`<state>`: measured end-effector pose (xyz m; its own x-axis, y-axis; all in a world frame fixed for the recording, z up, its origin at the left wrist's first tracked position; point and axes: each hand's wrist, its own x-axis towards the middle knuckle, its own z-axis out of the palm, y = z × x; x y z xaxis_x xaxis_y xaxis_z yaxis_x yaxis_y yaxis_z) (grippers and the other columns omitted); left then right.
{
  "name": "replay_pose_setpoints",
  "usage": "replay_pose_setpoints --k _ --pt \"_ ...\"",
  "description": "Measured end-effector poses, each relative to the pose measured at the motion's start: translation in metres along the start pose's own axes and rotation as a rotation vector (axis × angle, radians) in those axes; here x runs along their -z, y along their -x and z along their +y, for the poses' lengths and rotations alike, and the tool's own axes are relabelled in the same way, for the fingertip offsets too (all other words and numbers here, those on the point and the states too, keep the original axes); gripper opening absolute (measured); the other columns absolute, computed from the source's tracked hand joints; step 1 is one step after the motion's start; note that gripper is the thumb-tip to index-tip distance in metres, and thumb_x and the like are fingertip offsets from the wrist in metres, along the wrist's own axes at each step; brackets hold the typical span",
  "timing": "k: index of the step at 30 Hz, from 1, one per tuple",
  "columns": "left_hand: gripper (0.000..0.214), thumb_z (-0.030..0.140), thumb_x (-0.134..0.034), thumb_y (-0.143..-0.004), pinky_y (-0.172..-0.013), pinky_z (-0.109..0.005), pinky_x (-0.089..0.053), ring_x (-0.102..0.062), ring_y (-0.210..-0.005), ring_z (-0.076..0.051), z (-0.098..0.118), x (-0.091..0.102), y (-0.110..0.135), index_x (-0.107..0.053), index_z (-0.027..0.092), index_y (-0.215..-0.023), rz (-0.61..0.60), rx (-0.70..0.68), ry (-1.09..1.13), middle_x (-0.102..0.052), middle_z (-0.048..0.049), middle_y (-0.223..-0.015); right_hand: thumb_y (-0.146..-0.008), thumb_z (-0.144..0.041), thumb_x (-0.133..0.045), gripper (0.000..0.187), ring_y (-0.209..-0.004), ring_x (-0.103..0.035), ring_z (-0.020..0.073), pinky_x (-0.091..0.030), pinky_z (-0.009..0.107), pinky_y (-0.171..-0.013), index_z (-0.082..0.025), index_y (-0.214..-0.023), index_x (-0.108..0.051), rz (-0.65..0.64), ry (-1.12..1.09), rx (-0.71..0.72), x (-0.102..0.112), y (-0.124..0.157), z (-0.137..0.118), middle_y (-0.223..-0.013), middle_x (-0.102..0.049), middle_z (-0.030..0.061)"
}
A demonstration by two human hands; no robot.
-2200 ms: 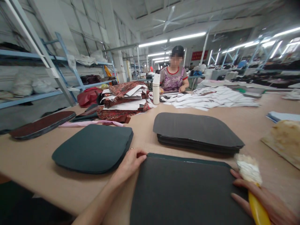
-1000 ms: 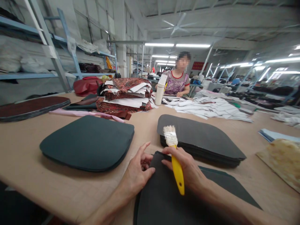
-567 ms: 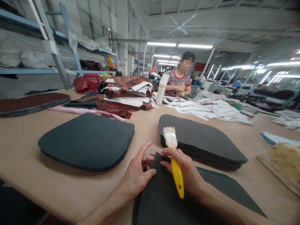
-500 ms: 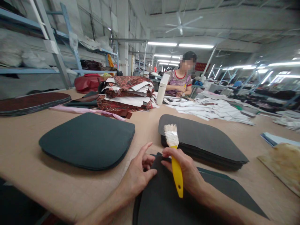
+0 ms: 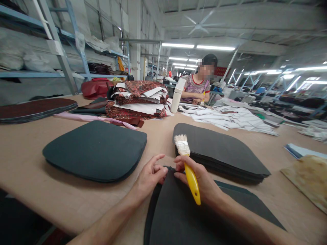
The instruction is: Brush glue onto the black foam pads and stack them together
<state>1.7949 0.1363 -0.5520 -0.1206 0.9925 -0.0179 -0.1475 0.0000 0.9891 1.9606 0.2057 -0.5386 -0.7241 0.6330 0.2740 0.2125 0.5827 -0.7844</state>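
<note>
My right hand (image 5: 198,170) holds a flat paintbrush (image 5: 192,180) with a yellow handle; its pale, coated bristles point away from me. The same hand's fingertips are at the far edge of a black sheet panel (image 5: 178,211). At that panel's far left corner, my left hand (image 5: 150,173) is closed, thumb and curled fingers on the edge. The panel lies over other dark pieces in front of me. Just beyond the brush stands a stack of dark grey panels (image 5: 217,143) with rounded corners. Left of my hands lies another stack of dark green panels (image 5: 94,149).
Patterned red pieces and white sheets form a pile (image 5: 138,98) at the back, beside a white cylindrical container (image 5: 177,97). White strips (image 5: 230,115) spread to the right. A stained pad (image 5: 306,180) lies at the right edge. Across the table sits a co-worker (image 5: 196,86).
My left thumb has moved in against the panel's corner, and the left hand has closed. The brush has tilted a little to the left at its bristles.
</note>
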Motion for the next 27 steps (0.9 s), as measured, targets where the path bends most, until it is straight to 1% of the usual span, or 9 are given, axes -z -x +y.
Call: replay_pose_setpoints --k 4,8,12,18,21,27 --pt "0.070 0.036 -0.064 -0.063 -0.048 -0.020 -0.030 -0.040 -0.046 -0.006 0.001 0.001 -0.004 -0.038 0.006 -0.121 -0.007 0.031 -0.012 -0.046 0.0096 -0.053 -0.081 -0.024 -0.056 0.024 -0.075 -0.054 0.0122 -0.043 0.023 -0.066 -0.025 -0.104 -0.049 -0.051 -0.042 0.007 0.000 -0.002 0.004 -0.085 -0.053 -0.0007" --pt "0.068 0.033 -0.064 -0.060 -0.047 -0.020 -0.030 -0.040 -0.044 -0.006 0.005 0.000 -0.004 -0.041 0.006 -0.117 0.003 0.052 -0.027 -0.048 0.0098 -0.051 -0.081 -0.026 -0.057 0.030 -0.077 -0.054 0.0129 -0.043 0.024 -0.066 -0.027 -0.110 -0.049 -0.074 -0.070 -0.021 0.000 -0.005 0.007 -0.088 -0.053 -0.0002" --pt "0.069 0.029 -0.064 -0.057 -0.047 -0.020 -0.031 -0.040 -0.043 -0.006 0.008 -0.002 -0.003 -0.040 0.006 -0.117 0.026 0.066 -0.007 -0.050 0.0103 -0.050 -0.082 -0.031 -0.056 0.030 -0.073 -0.053 0.0124 -0.042 0.024 -0.064 -0.026 -0.111 -0.048 -0.108 -0.123 -0.062 0.001 -0.008 0.007 -0.085 -0.053 -0.0002" --pt "0.067 0.029 -0.062 -0.056 -0.048 -0.020 -0.034 -0.044 -0.045 -0.007 0.009 -0.002 -0.003 -0.041 0.008 -0.116 0.075 0.065 -0.024 -0.053 0.0093 -0.051 -0.079 -0.024 -0.059 0.032 -0.068 -0.050 0.0102 -0.039 0.022 -0.058 -0.025 -0.109 -0.048 -0.158 -0.247 -0.103 0.004 -0.012 0.003 -0.085 -0.052 -0.0012" --pt "0.067 0.029 -0.063 -0.057 -0.048 -0.020 -0.034 -0.043 -0.044 -0.007 0.008 -0.002 -0.003 -0.040 0.008 -0.117 0.088 0.058 -0.030 -0.052 0.0096 -0.050 -0.077 -0.022 -0.060 0.033 -0.064 -0.048 0.0094 -0.037 0.021 -0.055 -0.024 -0.108 -0.047 -0.192 -0.287 -0.128 0.006 -0.015 0.001 -0.082 -0.052 -0.0017" --pt "0.064 0.028 -0.063 -0.059 -0.048 -0.019 -0.031 -0.041 -0.045 -0.006 0.004 -0.001 -0.004 -0.041 0.009 -0.115 0.094 0.024 -0.053 -0.050 0.0100 -0.049 -0.076 -0.024 -0.062 0.036 -0.063 -0.045 0.0090 -0.035 0.022 -0.055 -0.021 -0.109 -0.047 -0.277 -0.336 -0.113 0.012 -0.024 -0.001 -0.077 -0.050 -0.0026"
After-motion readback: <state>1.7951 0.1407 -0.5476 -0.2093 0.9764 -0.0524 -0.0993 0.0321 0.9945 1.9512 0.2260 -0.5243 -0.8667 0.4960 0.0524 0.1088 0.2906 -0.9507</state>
